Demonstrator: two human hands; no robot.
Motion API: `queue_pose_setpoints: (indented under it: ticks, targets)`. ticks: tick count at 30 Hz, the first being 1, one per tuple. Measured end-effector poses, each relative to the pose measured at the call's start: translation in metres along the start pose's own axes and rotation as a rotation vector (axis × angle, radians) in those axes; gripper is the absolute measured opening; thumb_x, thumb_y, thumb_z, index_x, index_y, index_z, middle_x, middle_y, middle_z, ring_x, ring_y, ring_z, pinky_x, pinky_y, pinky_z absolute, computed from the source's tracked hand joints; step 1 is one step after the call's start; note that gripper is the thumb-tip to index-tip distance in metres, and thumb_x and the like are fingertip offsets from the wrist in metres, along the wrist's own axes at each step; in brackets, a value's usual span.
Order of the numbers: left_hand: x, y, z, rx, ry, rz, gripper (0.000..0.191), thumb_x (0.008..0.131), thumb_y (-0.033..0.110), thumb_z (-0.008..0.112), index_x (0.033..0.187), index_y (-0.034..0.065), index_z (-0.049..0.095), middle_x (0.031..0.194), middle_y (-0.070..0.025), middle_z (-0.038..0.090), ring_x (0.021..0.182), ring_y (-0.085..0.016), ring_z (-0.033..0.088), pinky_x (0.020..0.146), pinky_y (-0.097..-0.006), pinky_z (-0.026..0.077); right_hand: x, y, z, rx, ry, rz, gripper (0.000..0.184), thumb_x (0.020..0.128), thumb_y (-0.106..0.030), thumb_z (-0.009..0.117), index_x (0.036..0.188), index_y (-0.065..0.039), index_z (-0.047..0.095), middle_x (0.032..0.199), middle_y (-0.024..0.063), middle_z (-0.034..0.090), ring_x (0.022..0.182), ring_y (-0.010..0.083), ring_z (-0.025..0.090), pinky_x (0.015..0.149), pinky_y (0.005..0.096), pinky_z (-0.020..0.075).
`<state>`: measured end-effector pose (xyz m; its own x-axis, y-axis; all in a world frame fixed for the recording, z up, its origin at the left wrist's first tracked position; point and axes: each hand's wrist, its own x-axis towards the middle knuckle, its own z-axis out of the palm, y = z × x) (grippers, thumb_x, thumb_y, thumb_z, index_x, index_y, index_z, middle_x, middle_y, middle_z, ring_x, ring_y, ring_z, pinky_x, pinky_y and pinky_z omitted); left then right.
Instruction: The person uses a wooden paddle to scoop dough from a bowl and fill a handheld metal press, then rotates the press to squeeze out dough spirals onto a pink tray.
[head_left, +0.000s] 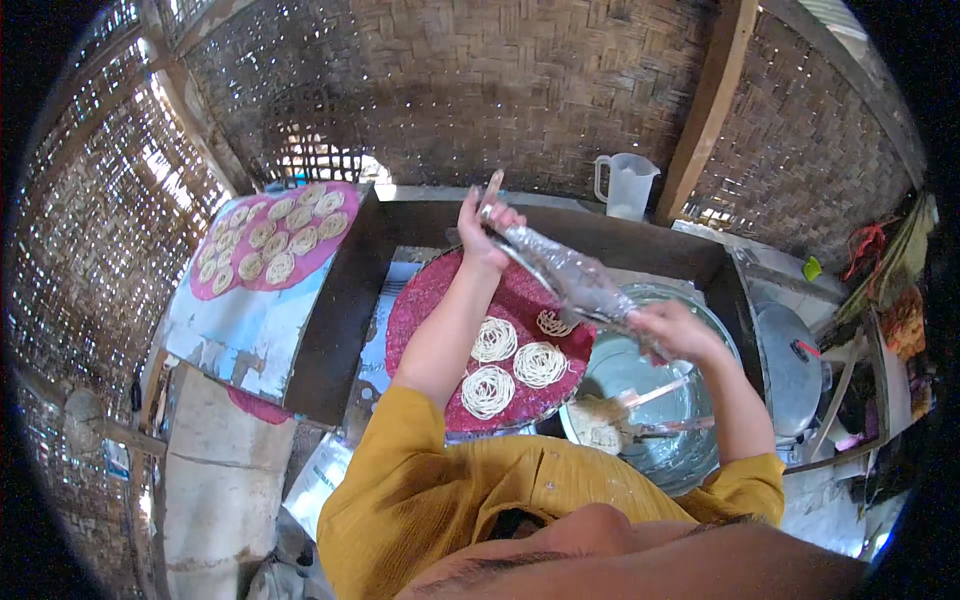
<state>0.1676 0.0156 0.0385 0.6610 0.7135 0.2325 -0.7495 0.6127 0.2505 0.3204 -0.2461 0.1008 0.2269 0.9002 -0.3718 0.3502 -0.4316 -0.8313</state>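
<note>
A long, filled clear plastic bag (574, 277) slants across in front of me, above a round tray (420, 337) with a dark pink surface. My left hand (491, 232) grips its upper left end, one finger pointing up. Around its lower right end my right hand (675, 330) is closed, over a large pale green basin (622, 360). Several coiled nests of pale strands lie on the tray, among them a front nest (487, 392) and a right-hand nest (540, 364). The bag partly hides a smaller nest (555, 322).
In the basin are a lump of pale dough (596, 427) and a spatula-like tool (652, 391). Pink sheets (259, 219) bearing many nests lie on a worn board (202, 337) at left. A clear plastic jug (628, 184) stands behind; a metal lid (786, 367) is at right.
</note>
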Motion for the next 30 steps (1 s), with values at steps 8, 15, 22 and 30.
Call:
queue_pose_setpoints:
  ticks: [8,15,22,30]
  targets:
    - [-0.002,0.031,0.045,-0.011,-0.041,0.066,0.057,0.080,0.058,0.035,0.109,0.0125,0.053,0.045,0.0058,0.030,0.043,-0.010,0.032,0.054,-0.0284,0.034,-0.005,-0.027,0.008,-0.133,0.071,-0.156,0.036,0.080,-0.035,0.053,0.070,-0.001,0.057,0.055,0.0047,0.053,0.045,0.0112,0.050,0.040,0.0260,0.0400]
    - [-0.018,0.011,0.050,-0.071,-0.144,0.018,0.056,0.081,0.056,0.034,0.110,0.0120,0.052,0.044,0.0041,0.031,0.042,-0.011,0.032,0.055,-0.0302,0.034,-0.027,-0.022,-0.003,-0.161,0.068,-0.100,0.033,0.077,-0.032,0.056,0.077,0.000,0.061,0.057,0.0026,0.052,0.045,0.0099,0.049,0.041,0.0231,0.0393]
    - [-0.004,0.034,0.057,-0.053,-0.154,0.075,0.057,0.080,0.056,0.035,0.109,0.0116,0.053,0.044,0.0057,0.027,0.041,-0.010,0.030,0.051,-0.0289,0.034,-0.009,-0.031,0.007,-0.262,0.228,-0.316,0.039,0.075,-0.038,0.059,0.095,-0.005,0.063,0.053,0.0037,0.052,0.043,0.0097,0.050,0.041,0.0260,0.0418]
    - [-0.040,0.031,0.066,0.067,0.031,0.107,0.054,0.082,0.053,0.032,0.103,0.0090,0.055,0.042,0.0061,0.027,0.037,-0.008,0.027,0.046,-0.0243,0.030,-0.015,-0.012,0.019,-0.164,0.070,-0.196,0.028,0.079,-0.029,0.056,0.078,-0.001,0.061,0.054,0.0033,0.052,0.042,0.0093,0.049,0.039,0.0247,0.0397]
